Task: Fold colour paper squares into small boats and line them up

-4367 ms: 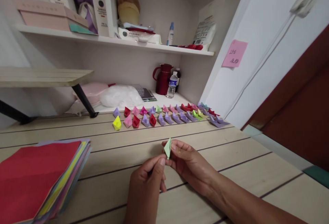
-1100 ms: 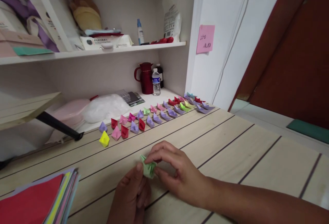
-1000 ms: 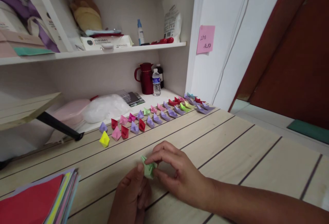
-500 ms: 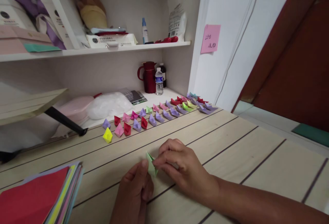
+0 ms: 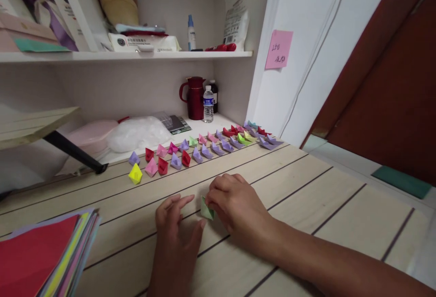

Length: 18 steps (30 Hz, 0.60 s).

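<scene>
A small light green folded paper boat [image 5: 206,209] is pinched in the fingers of my right hand [image 5: 235,201], low over the wooden tabletop. My right fingers cover part of it. Just left of the paper boat, my left hand [image 5: 177,224] is open, thumb and forefinger spread apart and touching nothing I can see. Beyond both hands, folded paper boats stand in two rows along the table's back edge, among them a yellow boat [image 5: 135,174] at the left end, a red boat [image 5: 162,166] and a purple boat [image 5: 270,141] near the right end.
A stack of coloured paper [image 5: 41,251] with a red sheet on top lies at the front left. Behind the boats are a clear plastic bag [image 5: 139,133], a dark red jug [image 5: 195,99] and a water bottle [image 5: 208,105]. A black leg [image 5: 73,151] supports a small raised board [image 5: 37,126].
My left hand has let go of the green paper boat and opened. My right hand keeps hold of it, now turned over it. The camera view has shifted slightly.
</scene>
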Each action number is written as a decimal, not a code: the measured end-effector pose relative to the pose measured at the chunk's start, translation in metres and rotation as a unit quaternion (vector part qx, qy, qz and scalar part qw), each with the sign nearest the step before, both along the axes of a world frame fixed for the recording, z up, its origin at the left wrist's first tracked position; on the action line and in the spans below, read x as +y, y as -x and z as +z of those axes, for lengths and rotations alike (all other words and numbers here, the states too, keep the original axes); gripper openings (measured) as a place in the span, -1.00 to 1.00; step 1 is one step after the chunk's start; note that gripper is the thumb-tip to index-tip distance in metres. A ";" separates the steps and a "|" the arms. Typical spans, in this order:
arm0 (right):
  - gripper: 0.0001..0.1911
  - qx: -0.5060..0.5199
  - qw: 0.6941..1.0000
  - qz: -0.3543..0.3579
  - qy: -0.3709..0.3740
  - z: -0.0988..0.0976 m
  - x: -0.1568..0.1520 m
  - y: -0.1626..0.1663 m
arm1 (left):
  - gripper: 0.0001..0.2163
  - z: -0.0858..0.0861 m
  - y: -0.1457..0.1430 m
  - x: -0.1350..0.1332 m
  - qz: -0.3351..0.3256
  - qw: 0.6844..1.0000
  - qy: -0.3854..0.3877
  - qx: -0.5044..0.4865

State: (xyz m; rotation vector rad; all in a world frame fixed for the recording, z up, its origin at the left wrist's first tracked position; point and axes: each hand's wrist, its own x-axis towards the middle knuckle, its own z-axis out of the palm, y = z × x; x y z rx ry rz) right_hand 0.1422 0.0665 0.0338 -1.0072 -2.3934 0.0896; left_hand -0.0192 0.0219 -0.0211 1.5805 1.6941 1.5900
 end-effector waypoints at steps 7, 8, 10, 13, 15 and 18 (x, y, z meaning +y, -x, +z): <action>-0.90 -0.060 0.998 0.031 -0.018 -0.003 -0.007 0.005 | -0.84 -0.002 0.005 -0.001 -0.059 0.995 0.016 0.078; -0.89 -0.059 0.998 0.031 -0.013 -0.004 -0.008 0.005 | -0.87 -0.001 0.005 0.000 -0.066 0.994 0.013 0.081; -0.87 -0.052 0.998 0.031 0.003 -0.005 -0.008 0.006 | -0.89 0.000 0.003 0.001 -0.067 0.995 0.001 0.075; -0.87 -0.036 0.998 0.035 0.030 -0.007 -0.007 0.005 | -0.89 0.004 0.000 0.002 -0.062 0.996 -0.006 0.057; -0.88 -0.026 0.998 0.039 0.046 -0.008 -0.005 0.005 | -0.89 0.006 -0.002 0.002 -0.067 0.997 0.007 0.041; -0.88 -0.018 0.997 0.042 0.062 -0.009 -0.002 0.004 | -0.88 0.008 -0.003 0.000 -0.080 0.996 0.042 0.025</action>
